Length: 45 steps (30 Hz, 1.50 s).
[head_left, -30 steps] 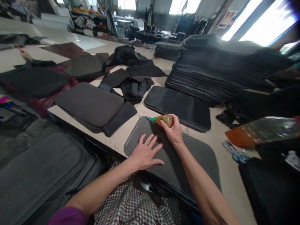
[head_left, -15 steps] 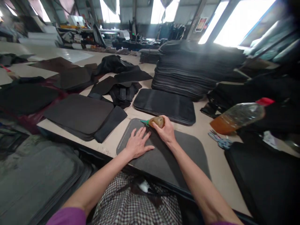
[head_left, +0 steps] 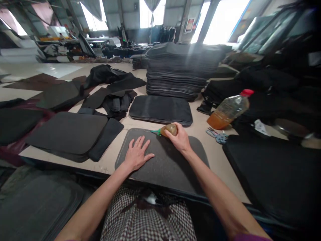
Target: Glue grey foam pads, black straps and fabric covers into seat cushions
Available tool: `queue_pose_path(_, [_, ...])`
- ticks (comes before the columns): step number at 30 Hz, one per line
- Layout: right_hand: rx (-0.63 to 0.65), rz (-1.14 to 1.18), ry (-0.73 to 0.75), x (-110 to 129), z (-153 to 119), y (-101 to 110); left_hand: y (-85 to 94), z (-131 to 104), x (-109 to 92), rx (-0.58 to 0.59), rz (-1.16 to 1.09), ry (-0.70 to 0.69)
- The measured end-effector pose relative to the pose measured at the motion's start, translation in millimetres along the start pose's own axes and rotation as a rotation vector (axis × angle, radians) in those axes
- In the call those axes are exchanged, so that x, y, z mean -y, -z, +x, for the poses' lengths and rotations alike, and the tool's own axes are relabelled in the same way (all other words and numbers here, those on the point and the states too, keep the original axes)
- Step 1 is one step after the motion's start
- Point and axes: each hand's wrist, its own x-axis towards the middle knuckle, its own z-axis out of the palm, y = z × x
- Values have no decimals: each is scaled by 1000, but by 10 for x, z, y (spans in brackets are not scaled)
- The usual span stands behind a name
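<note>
A dark grey panel with rounded corners (head_left: 165, 164) lies flat at the table's front edge. On its left part my left hand (head_left: 136, 154) rests palm down, fingers spread. My right hand (head_left: 180, 138) is wrapped round a squeeze bottle (head_left: 168, 130), brownish and soft-looking, with a thin green nozzle. The nozzle points left, its tip at the panel's far edge. A thin pale line runs along the panel's left and far left border. Just behind lies a low stack of black panels (head_left: 160, 108).
A tall stack of black sheets (head_left: 175, 72) stands at the back. To the right are a plastic bottle of orange liquid (head_left: 229, 110), scissors (head_left: 217, 135) and a black panel pile (head_left: 273, 177). Dark panels (head_left: 67, 132) and scraps (head_left: 115, 103) lie to the left.
The camera view has turned to the right. My right hand has moved the squeeze bottle rightward along the panel's far edge, away from my left hand, which stays flat.
</note>
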Motion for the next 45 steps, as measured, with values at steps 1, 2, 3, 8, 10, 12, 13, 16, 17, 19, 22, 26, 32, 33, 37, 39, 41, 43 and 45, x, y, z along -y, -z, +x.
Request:
queue_pose_path(1, [-8,-15,-7,-23,-18,71,5,1,-5,1,5,1])
queue_pose_path(2, [-10,-30,-18,-44,-38,145,11,2,-10,3,10,2])
queue_pose_path(3, [-7,-44,-34,-64,-60,219,16,3,-14,5,16,3])
queue_pose_path(8, [-18,-44,-142,-146,-195,511,23,10,-20,15,56,-5])
queue_pose_path(10, [-27,48,-204,-169,-235,562,11,12,-18,16,73,-6])
queue_pose_path(12, [-34,176,-284,-189,-255,579,-4,12,-18,19,84,-4])
queue_pose_path(13, [-35,220,-317,-197,-258,579,-10,12,-19,19,89,-3])
queue_pose_path(16, [-39,152,-294,-213,-256,564,-21,11,-22,24,102,-1])
queue_pose_path(17, [-44,82,-254,-214,-255,559,-23,11,-23,25,106,-1])
queue_pose_path(19, [-61,-31,-177,-212,-256,557,-27,14,-20,28,112,-1])
queue_pose_path(22, [-86,-72,-136,-205,-265,596,-32,19,-15,33,119,0])
queue_pose_path(26, [-117,-127,-129,-249,-287,746,-20,21,-18,39,127,1])
queue_pose_path(32, [-171,-234,-148,-453,-369,1076,-4,12,-36,34,135,-5])
queue_pose_path(33, [-176,-242,-156,-481,-385,1135,-11,11,-35,32,138,-6])
queue_pose_path(37, [-202,-278,-204,-550,-448,1383,-58,14,-17,31,146,-15])
queue_pose_path(39, [-218,-304,-223,-585,-478,1515,-81,17,-4,23,143,-19])
queue_pose_path(41, [-238,-338,-256,-635,-509,1642,-98,17,9,8,136,-22])
queue_pose_path(43, [-261,-367,-304,-692,-541,1757,-110,15,19,-4,123,-27])
queue_pose_path(45, [-289,-396,-340,-731,-577,1850,-122,11,24,-12,107,-33])
